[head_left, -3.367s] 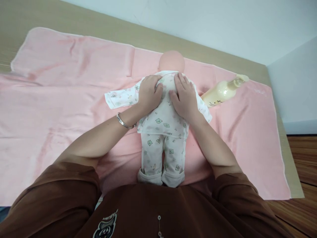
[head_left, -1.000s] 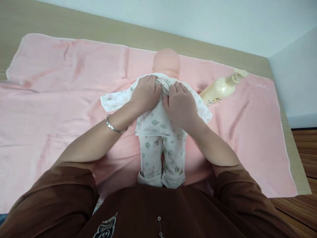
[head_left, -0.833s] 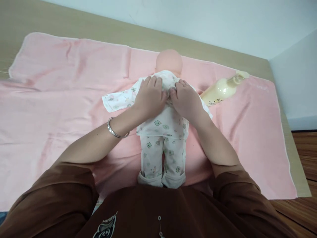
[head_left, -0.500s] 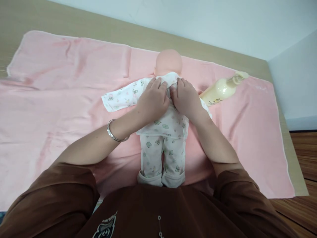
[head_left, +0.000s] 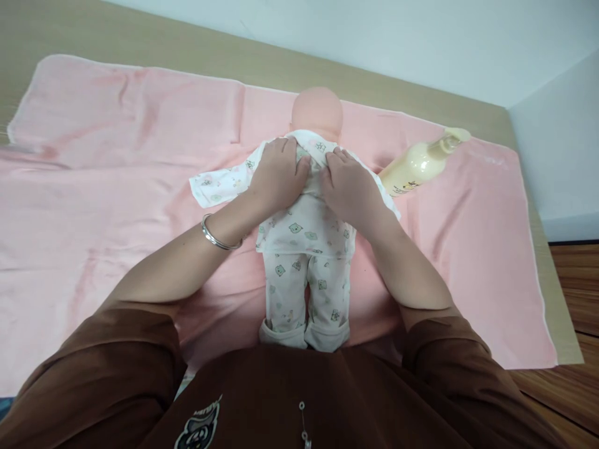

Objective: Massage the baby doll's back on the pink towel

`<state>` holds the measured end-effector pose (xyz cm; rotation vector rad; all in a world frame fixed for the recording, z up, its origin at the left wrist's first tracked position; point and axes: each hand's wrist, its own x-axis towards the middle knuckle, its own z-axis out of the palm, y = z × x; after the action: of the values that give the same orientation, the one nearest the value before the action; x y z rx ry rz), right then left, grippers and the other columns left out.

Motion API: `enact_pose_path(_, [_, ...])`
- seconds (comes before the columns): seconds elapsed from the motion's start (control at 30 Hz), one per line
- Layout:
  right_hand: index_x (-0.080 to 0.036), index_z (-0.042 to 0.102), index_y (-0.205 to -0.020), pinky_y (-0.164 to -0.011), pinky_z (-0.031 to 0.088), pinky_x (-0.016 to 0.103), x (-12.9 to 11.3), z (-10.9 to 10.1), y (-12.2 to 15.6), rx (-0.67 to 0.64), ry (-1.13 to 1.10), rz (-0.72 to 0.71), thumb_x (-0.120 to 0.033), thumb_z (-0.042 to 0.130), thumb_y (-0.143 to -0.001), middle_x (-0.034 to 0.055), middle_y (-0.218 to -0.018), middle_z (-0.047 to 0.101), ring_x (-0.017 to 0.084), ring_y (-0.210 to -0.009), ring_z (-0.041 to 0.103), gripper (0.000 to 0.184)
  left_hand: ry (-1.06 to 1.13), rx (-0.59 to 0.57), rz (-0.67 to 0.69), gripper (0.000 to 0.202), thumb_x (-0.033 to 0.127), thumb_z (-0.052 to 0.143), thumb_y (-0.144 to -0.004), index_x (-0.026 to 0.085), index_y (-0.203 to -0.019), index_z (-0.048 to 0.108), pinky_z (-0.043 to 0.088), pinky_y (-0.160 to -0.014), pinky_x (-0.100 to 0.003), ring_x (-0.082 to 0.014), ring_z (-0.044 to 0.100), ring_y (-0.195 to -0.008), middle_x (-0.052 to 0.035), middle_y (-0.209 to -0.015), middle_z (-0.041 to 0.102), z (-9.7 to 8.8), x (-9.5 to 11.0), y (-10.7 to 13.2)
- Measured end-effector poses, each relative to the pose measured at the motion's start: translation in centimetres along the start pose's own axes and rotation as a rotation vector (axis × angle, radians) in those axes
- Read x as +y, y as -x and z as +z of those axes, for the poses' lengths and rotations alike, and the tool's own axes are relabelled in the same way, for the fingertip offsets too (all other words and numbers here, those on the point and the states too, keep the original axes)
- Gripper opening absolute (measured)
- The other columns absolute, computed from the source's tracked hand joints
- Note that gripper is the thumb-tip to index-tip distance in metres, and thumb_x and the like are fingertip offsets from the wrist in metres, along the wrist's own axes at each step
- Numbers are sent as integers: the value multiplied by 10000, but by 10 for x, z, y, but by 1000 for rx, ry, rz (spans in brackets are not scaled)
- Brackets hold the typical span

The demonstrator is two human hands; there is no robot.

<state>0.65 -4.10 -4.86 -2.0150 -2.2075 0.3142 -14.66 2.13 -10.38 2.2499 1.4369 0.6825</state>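
Observation:
A baby doll (head_left: 317,111) lies on the pink blanket with its bald head away from me. It wears a white baby shirt (head_left: 306,234) and white pants (head_left: 286,287), both printed with small animals, the pant cuffs turned up. My left hand (head_left: 277,174) is closed on the shirt's upper part at the left shoulder, a silver bangle on the wrist. My right hand (head_left: 350,187) grips the shirt on the right side, fingers curled at the collar. A fold of cloth shows between both hands; the fingertips are partly hidden in it. The left sleeve lies spread out flat.
A pale yellow pump bottle (head_left: 416,167) lies tilted on the blanket, right of the doll and close to the right sleeve. The wrinkled pink blanket (head_left: 116,206) covers most of the wooden table (head_left: 196,47). A white wall stands behind the table.
My hands have moved slightly apart, the left one outward toward the shoulder. The shirt's collar is spread wider and flatter below the doll's head. The bottle stays put.

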Motion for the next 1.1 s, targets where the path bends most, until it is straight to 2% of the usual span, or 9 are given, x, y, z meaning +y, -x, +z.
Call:
enact_pose_path(0.17, [-28, 660, -1293, -1258, 451, 486, 17, 10, -25, 59, 6, 41, -221, 245, -1106, 226, -1412, 682, 326, -1421, 602, 494, -64, -38, 65, 543, 328, 440, -1058, 56, -1527, 476, 261, -1378, -568, -402, 364, -1619, -243, -1652, 473, -1, 25, 23])
enact_pose_path(0.27, [3, 617, -1354, -1262, 443, 488, 23, 18, -31, 83, 15, 33, -238, 225, -1113, 243, -1447, 662, 327, -1417, 602, 519, -88, -75, 95, 601, 239, 459, -1006, -22, -1547, 439, 236, -1391, -575, -422, 299, -1651, -275, -1698, 402, -3, 36, 29])
enact_pose_path(0.37, [71, 520, -1478, -1321, 377, 503, 19, 17, -23, 80, 61, 1, -246, 241, -1108, 284, -1567, 564, 352, -1516, 521, 562, -66, -60, 68, 527, 183, 467, -959, 13, -1454, 538, 309, -1369, -554, -396, 395, -1604, -264, -1628, 497, -5, 35, 21])
enact_pose_path(0.5, [113, 354, -1605, -1369, 311, 549, 5, 5, 2, -27, 121, -73, -259, 335, -1083, 323, -1687, 401, 408, -1636, 357, 641, -42, -44, -7, 296, 199, 441, -979, 151, -1168, 663, 497, -1214, -531, -356, 631, -1340, -207, -1312, 700, -6, 20, 1])
enact_pose_path(0.6, [77, 346, -1622, -1374, 306, 585, -2, -3, 12, -64, 104, -134, -233, 360, -1060, 307, -1717, 361, 402, -1664, 310, 642, -41, -13, -56, 268, 251, 397, -1036, 166, -1119, 637, 496, -1182, -558, -370, 642, -1290, -211, -1207, 704, 0, 10, -8])
enact_pose_path(0.73, [26, 494, -1528, -1359, 343, 532, 2, -2, -2, -41, 2, -57, -181, 333, -1045, 249, -1678, 461, 360, -1628, 392, 549, -27, 55, -1, 331, 344, 374, -1077, 152, -1215, 605, 417, -1247, -595, -391, 581, -1381, -227, -1287, 675, 13, 5, -4])
enact_pose_path(0.8, [3, 524, -1486, -1334, 357, 567, 8, 5, -13, 1, -27, 36, -205, 293, -1068, 241, -1654, 492, 367, -1597, 428, 520, -15, 71, 20, 363, 369, 397, -1073, 160, -1295, 595, 402, -1272, -584, -380, 560, -1420, -216, -1360, 667, 15, 9, 1])
enact_pose_path(0.93, [-20, 481, -1500, -1292, 314, 709, 17, 22, -27, 76, -29, 110, -272, 281, -1090, 257, -1634, 505, 398, -1562, 451, 521, -48, 33, 23, 487, 314, 441, -1038, 101, -1468, 526, 296, -1352, -606, -402, 429, -1572, -241, -1596, 536, 7, 24, 16])
enact_pose_path(1.1, [1, 427, -1543, -1301, 300, 691, 24, 33, -28, 123, 5, 51, -294, 254, -1094, 286, -1641, 482, 391, -1567, 445, 565, -76, -40, 42, 511, 238, 464, -995, 41, -1460, 535, 313, -1339, -649, -437, 378, -1607, -269, -1654, 473, -1, 37, 27])
